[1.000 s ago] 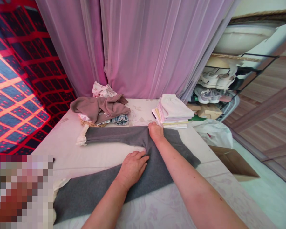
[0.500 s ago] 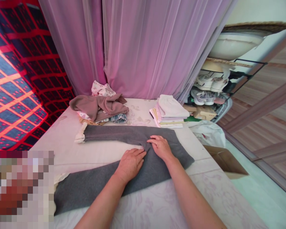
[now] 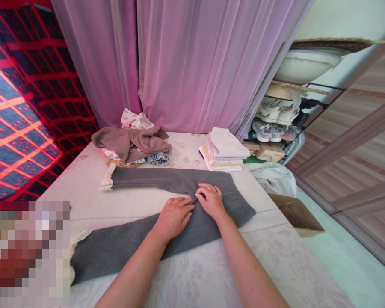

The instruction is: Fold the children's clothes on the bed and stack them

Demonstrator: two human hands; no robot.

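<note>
A pair of dark grey trousers (image 3: 133,252) with cream ruffled cuffs lies spread on the bed, its legs pointing left and its waist to the right. My left hand (image 3: 176,217) rests palm down on the nearer leg by the crotch, fingers stretched out. Just right of it, my right hand (image 3: 211,200) has its fingers curled, thumb and forefinger pinching the cloth at the crotch. Small creases run out from that spot.
Behind the trousers are a heap of crumpled clothes with a brown garment (image 3: 128,143) and a folded stack (image 3: 226,147). A purple curtain (image 3: 186,64) hangs at the back. An open cardboard box (image 3: 295,214) and a shoe rack (image 3: 276,111) stand right of the bed (image 3: 295,265).
My right hand's fingers have curled into a pinch at the crotch. My left hand stays flat on the trousers. The view has shifted slightly.
</note>
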